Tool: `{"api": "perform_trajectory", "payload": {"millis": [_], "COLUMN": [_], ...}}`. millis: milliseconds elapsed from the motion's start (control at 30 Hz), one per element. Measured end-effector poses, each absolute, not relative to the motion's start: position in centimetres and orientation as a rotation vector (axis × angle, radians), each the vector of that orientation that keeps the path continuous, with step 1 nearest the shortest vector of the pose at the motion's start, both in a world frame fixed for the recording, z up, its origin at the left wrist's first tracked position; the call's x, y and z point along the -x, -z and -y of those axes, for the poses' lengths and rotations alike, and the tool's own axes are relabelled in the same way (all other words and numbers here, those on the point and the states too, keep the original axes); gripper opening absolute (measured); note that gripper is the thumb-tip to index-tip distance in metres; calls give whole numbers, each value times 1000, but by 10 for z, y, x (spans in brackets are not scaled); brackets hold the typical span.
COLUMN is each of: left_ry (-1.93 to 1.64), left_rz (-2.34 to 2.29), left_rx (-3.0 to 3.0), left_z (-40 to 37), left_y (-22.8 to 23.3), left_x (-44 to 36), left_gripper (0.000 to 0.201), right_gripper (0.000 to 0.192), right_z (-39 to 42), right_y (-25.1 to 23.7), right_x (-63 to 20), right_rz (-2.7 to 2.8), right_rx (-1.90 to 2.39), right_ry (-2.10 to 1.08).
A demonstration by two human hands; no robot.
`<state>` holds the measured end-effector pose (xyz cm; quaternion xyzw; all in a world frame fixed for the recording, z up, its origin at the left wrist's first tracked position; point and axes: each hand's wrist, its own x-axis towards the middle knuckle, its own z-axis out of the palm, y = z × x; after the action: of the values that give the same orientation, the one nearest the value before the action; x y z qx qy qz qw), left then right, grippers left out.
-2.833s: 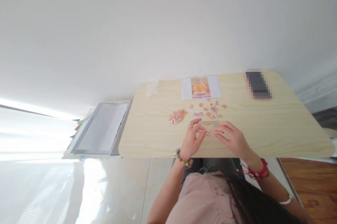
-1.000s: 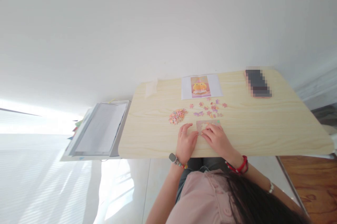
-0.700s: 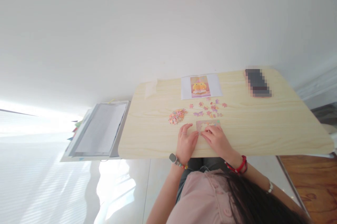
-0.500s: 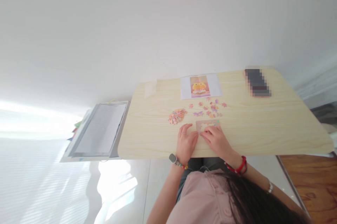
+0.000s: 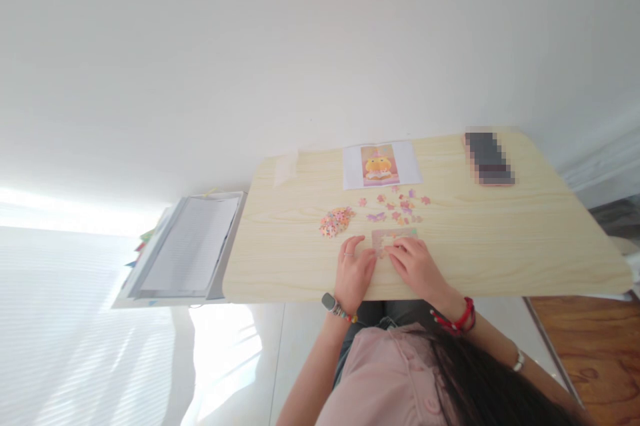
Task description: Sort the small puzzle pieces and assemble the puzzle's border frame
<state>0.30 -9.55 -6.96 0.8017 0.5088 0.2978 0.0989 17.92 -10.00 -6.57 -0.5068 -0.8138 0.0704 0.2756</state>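
Shirt: a pink buttoned shirt (image 5: 380, 379) fills the lower edge, long dark hair (image 5: 475, 373) falling across its right side.
Left wrist: a smartwatch (image 5: 329, 301) sits beside a beaded bracelet (image 5: 346, 315).
Right wrist: a red cord bracelet (image 5: 457, 323) circles it, with a pale bangle (image 5: 519, 362) farther up the forearm.
Left hand: the left hand (image 5: 353, 271) rests on the bench (image 5: 280, 253), thumb and fingers apart, the thumb tip at the left edge of the partial jigsaw (image 5: 379, 237).
Right hand: the right hand (image 5: 416, 269) bends over that same jigsaw, thumb and fingertips close together (whether they pinch a piece, I cannot tell).
Partial jigsaw: it lies flat between and just beyond the hands, near the bench's front edge, its lower right part hidden by the right hand.
Piece pile: a heap of small puzzle pieces (image 5: 336, 221) lies beyond the left hand.
Loose pieces: pink and purple pieces (image 5: 397, 215) scatter beyond the jigsaw.
Printed sheet: a white sheet (image 5: 409, 163) bearing a yellow cartoon figure (image 5: 379, 167) lies behind the scatter.
Smartphone: a dark smartphone (image 5: 490, 159) (pixelated) lies at the far right.
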Motion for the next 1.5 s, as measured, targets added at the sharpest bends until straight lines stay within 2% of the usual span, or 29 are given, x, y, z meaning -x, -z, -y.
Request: {"api": "perform_trajectory", "payload": {"millis": [167, 333, 967, 1267, 1500], "left_ry": [-831, -707, -806, -932, -978], "left_rz": [-1513, -1602, -1557, -1537, -1460], "left_rx": [-2373, -2406, -2388, -2392, -2168], "left_z": [91, 87, 86, 86, 88], "left_y": [68, 68, 64, 59, 46], "left_x": [-2, -3, -1, 4, -10], "left_gripper": [28, 33, 28, 19, 17], "right_gripper": [29, 29, 26, 16, 16], "right_z": [92, 91, 68, 38, 57], "right_y": [67, 72, 78, 72, 45], "right_x": [-220, -242, -259, -255, -242], "right_rz": [2131, 2161, 1976, 2062, 2136], "right_rx": [1490, 1533, 1513, 1487, 1346], "right_ry": [-190, -184, -234, -266, -282]}}
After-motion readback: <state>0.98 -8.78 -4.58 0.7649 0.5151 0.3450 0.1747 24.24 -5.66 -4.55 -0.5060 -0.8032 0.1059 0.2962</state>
